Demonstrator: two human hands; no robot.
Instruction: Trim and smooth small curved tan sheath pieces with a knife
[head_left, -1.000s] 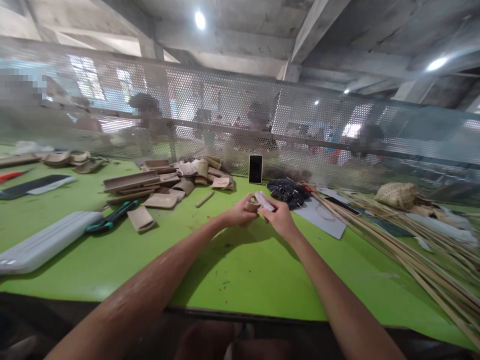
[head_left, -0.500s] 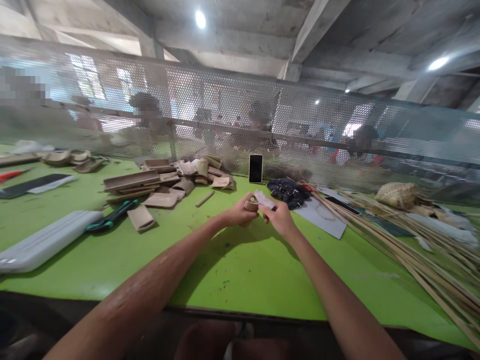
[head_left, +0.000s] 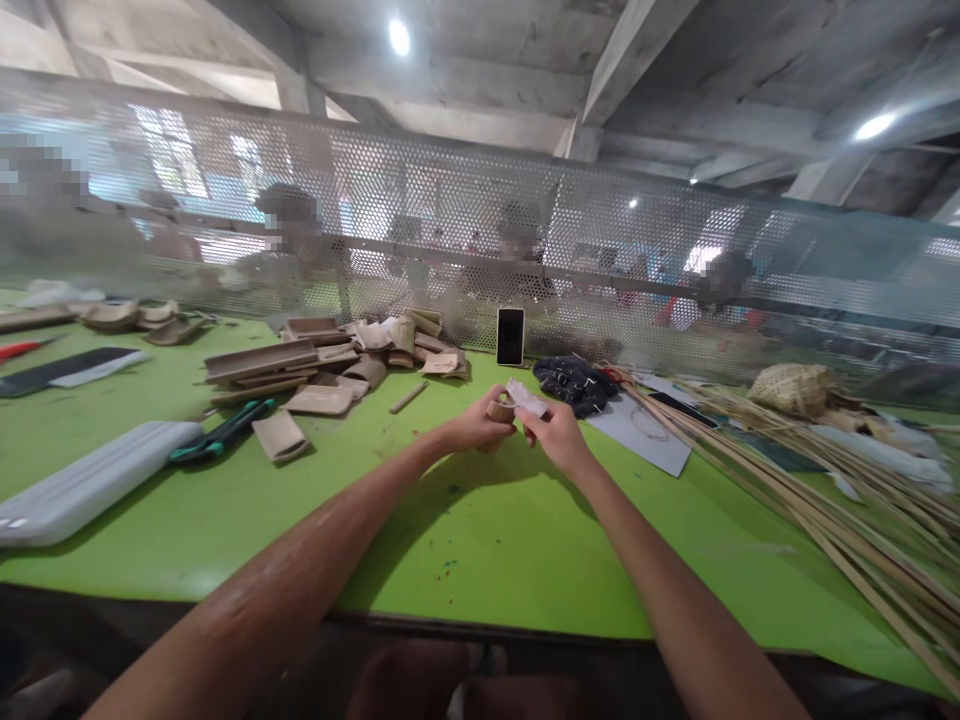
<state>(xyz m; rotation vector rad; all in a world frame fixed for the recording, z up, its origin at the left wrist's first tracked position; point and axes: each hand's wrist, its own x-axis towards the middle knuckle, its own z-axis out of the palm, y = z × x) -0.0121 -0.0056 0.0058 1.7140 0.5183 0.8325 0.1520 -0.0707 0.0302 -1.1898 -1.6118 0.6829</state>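
Note:
Over the green table, my left hand (head_left: 478, 424) is closed around a small curved bamboo piece (head_left: 500, 410). My right hand (head_left: 559, 432) pinches a pale, folded sheet-like piece (head_left: 528, 398), its material too blurred to name. This sheet sits against or just beside the bamboo, and the two hands almost meet. Fingers partly hide both items. To the left of my hands lies a thin short stick (head_left: 409, 397), and farther left a heap of cut bamboo pieces (head_left: 330, 362).
A phone (head_left: 511, 336) stands upright before the perforated metal screen (head_left: 442, 230). Dark cloth (head_left: 574, 385) and a white sheet (head_left: 645, 435) lie right of my hands. Long bamboo strips (head_left: 802, 490) cross the right side. Green-black cutters (head_left: 225, 435) and a white case (head_left: 105, 480) lie left.

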